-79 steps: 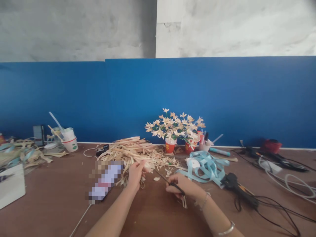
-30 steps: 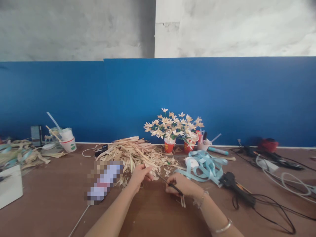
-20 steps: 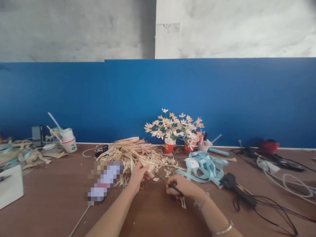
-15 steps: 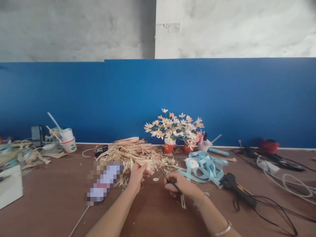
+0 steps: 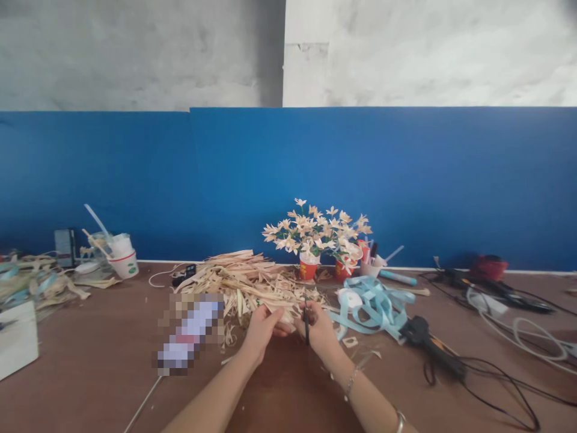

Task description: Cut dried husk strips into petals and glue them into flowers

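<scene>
My left hand [image 5: 264, 329] pinches a pale strip of dried husk [image 5: 285, 319] at the front of a heap of husk strips [image 5: 243, 276]. Close beside it on the right, my right hand [image 5: 318, 328] is closed on dark scissors [image 5: 307, 325], which point away from me. The husk piece lies between the two hands, near the right fingers. Whether the blades touch it is hard to tell. Small husk scraps [image 5: 350, 342] lie right of my right hand.
Behind the heap stand red cups [image 5: 308, 269] with pale flowers [image 5: 306, 228]. Light blue ribbon [image 5: 378, 307] and a black tool with a cable [image 5: 433, 346] lie right. A blurred phone-like object [image 5: 192, 334] and a white cup [image 5: 125, 264] are left.
My left hand has moved right with the husk piece. My right hand has come left and up beside it, and the scissors now point more straight ahead.
</scene>
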{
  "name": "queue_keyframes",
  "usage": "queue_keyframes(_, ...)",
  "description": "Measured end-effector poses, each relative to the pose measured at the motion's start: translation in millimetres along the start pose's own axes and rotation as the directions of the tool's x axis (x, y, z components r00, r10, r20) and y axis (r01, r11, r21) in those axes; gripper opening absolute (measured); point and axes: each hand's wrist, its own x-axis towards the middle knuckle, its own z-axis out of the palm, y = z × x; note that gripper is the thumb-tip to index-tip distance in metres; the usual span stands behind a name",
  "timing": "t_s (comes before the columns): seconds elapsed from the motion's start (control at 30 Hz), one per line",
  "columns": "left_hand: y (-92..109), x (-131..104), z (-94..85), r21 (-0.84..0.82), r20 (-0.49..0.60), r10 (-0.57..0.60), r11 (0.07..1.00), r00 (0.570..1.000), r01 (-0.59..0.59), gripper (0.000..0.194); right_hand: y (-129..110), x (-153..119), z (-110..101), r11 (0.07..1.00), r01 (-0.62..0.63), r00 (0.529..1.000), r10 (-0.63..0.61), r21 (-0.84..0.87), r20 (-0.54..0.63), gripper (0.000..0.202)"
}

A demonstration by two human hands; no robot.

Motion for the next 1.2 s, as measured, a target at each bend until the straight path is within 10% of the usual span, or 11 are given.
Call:
queue_keyframes(0.53, -5.4, 2.0, -0.5, 0.017, -0.068, 0.145, 0.989, 0.987, -0.144, 0.028, -4.2, 1.3, -1.1, 0.995, 0.034, 0.999, -0.031, -0.096, 0.032, 0.021)
queue_keyframes(0.77, 1.6, 14.2, -14.4, 0.014, -0.233, 0.189, 0.981, 0.954, -0.191, 0.027, -11.8, -0.5, -18.1, 0.995, 0.036, 0.962, -0.009, -0.095, 0.272, 0.021)
queue_keyframes(0.9, 3.0, 17.0, -17.4, -0.102, -0.353, 0.18, 0.968, 0.918, -0.229, 0.028, -18.6, -4.9, -21.2, 0.977, -0.097, 0.869, 0.177, -0.192, 0.462, 0.02)
queue_keyframes(1.2, 8.9, 16.3, -16.6, -0.408, -0.28, 0.099, 0.888, 0.955, -0.212, 0.037, -8.5, -2.4, -23.4, 0.954, -0.098, 0.85, 0.228, -0.282, 0.475, 0.015)
